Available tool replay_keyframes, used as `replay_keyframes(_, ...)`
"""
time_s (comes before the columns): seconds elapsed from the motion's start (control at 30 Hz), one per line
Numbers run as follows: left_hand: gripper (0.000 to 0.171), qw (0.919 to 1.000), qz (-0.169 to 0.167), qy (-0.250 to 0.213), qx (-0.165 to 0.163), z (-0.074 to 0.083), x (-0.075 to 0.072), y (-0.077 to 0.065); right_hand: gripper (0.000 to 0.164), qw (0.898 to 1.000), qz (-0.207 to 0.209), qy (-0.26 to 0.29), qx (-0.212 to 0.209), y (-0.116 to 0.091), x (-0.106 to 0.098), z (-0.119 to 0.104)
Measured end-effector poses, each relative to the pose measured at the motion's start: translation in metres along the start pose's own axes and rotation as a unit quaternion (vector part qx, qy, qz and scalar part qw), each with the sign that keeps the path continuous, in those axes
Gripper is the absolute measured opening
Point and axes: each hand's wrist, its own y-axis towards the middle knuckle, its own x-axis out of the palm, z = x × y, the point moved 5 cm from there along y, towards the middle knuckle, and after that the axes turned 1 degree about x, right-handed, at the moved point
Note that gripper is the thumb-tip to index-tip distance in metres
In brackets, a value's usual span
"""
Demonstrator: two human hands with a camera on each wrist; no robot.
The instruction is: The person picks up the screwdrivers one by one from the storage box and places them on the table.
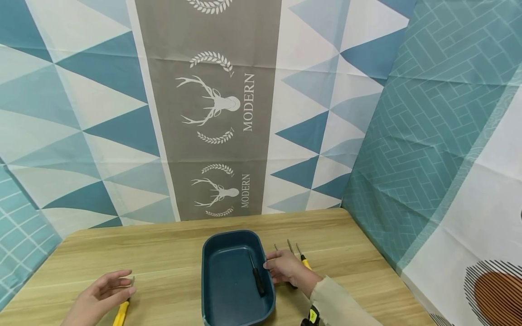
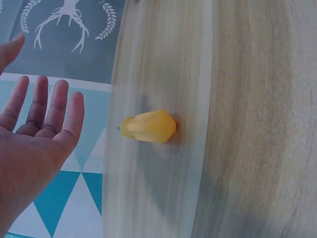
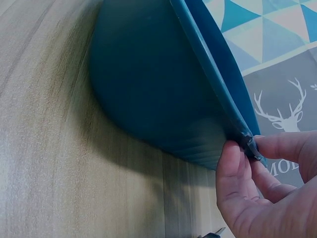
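Note:
A dark blue rectangular plastic bin [image 1: 236, 296] stands on the wooden table, with a black-handled screwdriver [image 1: 258, 280] lying inside along its right side. My right hand [image 1: 287, 269] pinches the bin's right rim between thumb and fingers; the right wrist view shows this hand [image 3: 267, 188] at the rim of the bin [image 3: 148, 74]. On the left, my left hand [image 1: 99, 296] is beside a yellow-handled screwdriver [image 1: 121, 312]. In the left wrist view that hand [image 2: 39, 124] has its fingers extended, apart from the yellow handle [image 2: 151, 126].
Right of the bin lie several thin-shafted tools, one with a yellow handle [image 1: 305, 261], partly behind my right hand. A black-and-yellow object [image 1: 313, 315] sits by my right sleeve. Patterned cloth [image 1: 216, 113] hangs behind the wooden table [image 1: 163, 253].

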Motion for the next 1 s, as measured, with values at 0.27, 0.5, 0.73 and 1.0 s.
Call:
replay_keyframes(0.27, 0.071, 1.0000, -0.001, 0.003, 0.007, 0.003, 0.004, 0.001, 0.039, 1.000, 0.000, 0.001, -0.001, 0.002, 0.000, 0.001)
replay_keyframes(0.5, 0.075, 0.9999, -0.004, 0.011, 0.001, 0.007, 0.010, 0.003, 0.040, 1.000, 0.000, 0.003, -0.003, 0.000, 0.000, 0.000)
replay_keyframes(0.73, 0.072, 0.9998, -0.004, 0.012, 0.013, 0.012, 0.015, 0.004, 0.039, 1.000, -0.003, 0.003, -0.003, -0.001, 0.000, -0.001)
replay_keyframes(1.0, 0.071, 0.9997, -0.004, 0.010, 0.022, 0.021, 0.022, 0.004, 0.038, 1.000, -0.006, 0.007, -0.005, -0.001, 0.000, 0.000)
